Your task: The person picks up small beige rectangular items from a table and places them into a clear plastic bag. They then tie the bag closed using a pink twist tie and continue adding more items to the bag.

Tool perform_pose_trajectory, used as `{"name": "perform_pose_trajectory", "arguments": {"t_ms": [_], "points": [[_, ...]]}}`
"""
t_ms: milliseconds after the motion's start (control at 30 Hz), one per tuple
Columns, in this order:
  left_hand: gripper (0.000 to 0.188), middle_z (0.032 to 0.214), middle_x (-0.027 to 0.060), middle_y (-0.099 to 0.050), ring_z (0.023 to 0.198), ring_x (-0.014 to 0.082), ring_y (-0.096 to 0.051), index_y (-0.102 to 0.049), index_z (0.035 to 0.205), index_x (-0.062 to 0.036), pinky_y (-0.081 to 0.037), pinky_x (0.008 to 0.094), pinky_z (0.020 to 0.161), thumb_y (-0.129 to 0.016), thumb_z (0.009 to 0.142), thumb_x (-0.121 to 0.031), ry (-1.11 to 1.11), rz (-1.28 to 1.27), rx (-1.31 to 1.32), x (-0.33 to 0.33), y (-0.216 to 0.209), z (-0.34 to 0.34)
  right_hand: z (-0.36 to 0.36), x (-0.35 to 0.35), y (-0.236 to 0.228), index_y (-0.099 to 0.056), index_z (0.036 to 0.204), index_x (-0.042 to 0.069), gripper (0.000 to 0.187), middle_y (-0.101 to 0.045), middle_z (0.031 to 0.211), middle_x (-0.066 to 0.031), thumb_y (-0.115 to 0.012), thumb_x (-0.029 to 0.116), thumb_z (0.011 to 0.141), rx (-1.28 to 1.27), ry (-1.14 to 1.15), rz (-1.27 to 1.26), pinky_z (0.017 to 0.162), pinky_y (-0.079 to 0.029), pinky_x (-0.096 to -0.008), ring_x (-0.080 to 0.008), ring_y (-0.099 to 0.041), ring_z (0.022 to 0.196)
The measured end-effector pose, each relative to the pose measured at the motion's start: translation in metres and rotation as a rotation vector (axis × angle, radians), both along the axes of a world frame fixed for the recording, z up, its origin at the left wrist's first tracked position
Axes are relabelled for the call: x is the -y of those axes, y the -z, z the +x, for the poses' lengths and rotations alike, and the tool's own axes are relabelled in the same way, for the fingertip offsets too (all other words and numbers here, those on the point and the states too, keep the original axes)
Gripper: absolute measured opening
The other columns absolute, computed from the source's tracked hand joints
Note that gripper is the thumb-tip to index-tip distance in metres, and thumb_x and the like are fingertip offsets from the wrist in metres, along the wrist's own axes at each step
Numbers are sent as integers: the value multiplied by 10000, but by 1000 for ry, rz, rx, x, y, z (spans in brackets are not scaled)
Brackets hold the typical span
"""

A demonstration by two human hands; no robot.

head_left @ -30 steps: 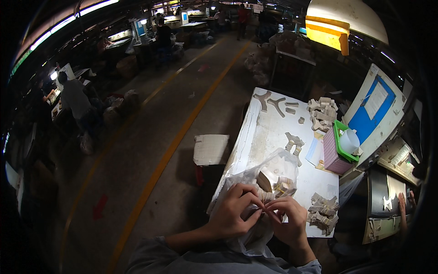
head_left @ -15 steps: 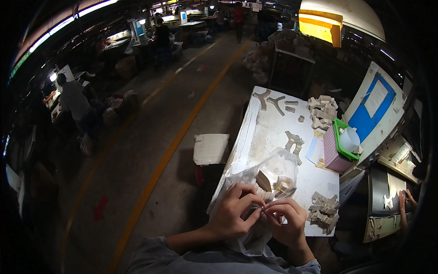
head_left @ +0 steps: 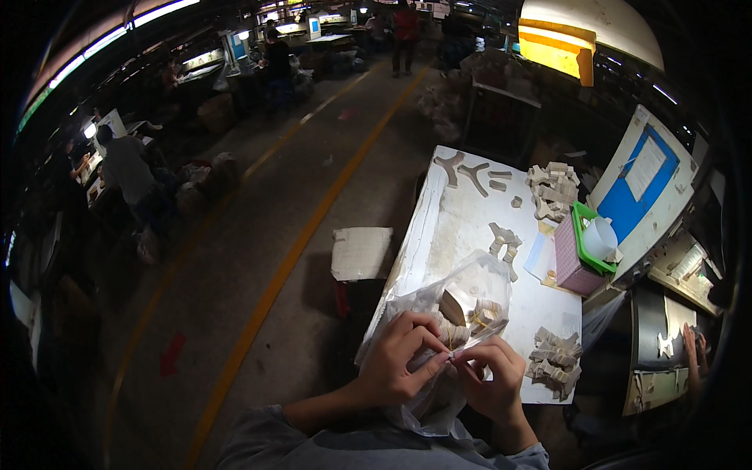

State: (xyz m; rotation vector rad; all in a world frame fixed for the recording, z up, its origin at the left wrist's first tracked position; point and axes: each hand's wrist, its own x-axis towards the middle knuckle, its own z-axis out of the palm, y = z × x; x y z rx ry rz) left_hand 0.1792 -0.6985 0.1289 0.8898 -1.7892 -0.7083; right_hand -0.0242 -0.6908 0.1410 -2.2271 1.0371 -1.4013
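A clear plastic bag (head_left: pixel 495 276) lies on the near end of the white table, holding bundles of thin, pale flat pieces (head_left: pixel 453 333). My left hand (head_left: pixel 403 360) and my right hand (head_left: pixel 493 376) meet over its near part, thumbs and fingertips pinched close together. The gathered plastic seems to pass between them, with a loose flap hanging below. A thin yellowish strand shows near the fingertips, too small to make out. Beside my right hand is a heap of grey-beige pieces (head_left: pixel 556 362).
The white table (head_left: pixel 427 247) carries Y-shaped pieces (head_left: pixel 474 176) and another heap (head_left: pixel 552 192). A pink box with a green rim (head_left: pixel 580 258) holds a white cup (head_left: pixel 600 237). A stool (head_left: pixel 360 253) stands left. Another person's hand (head_left: pixel 691 345) works far right.
My hands stay pinched together, with the fingers shifting slightly. In the distance, a person in red has come nearer along the aisle. The other worker's hands at the right have moved a little.
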Motion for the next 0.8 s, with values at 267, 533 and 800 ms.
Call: {"name": "perform_pose_trajectory", "arguments": {"t_ms": [267, 533, 800], "points": [[154, 1133, 139, -569, 1034, 274, -598, -589, 985, -16, -478, 371, 914, -716, 918, -71, 6, -14, -53, 2, 8, -1, -3, -1, 1, -661, 892, 37, 221, -634, 740, -60, -792, -78, 756, 18, -15, 61, 476, -421, -240, -113, -576, 525], [113, 1121, 152, -551, 1007, 262, -590, -568, 986, -10, -495, 354, 879, -666, 954, -57, -111, -48, -62, -1, 6, -5, -7, 1, 4, -603, 826, 40, 218, -628, 743, -61, -774, -80, 761, 138, -37, 159, 511, -431, -244, -118, -584, 572], [136, 1129, 131, -521, 1023, 180, -502, -500, 1127, -25, -400, 342, 999, -517, 993, -37, 86, 94, -646, 21, 39, 18, -26, -1, 24, -554, 805, 32, 238, -636, 791, -72, -724, -131, 767, 318, -80, 194, 549, -420, -228, -103, -569, 632]]}}
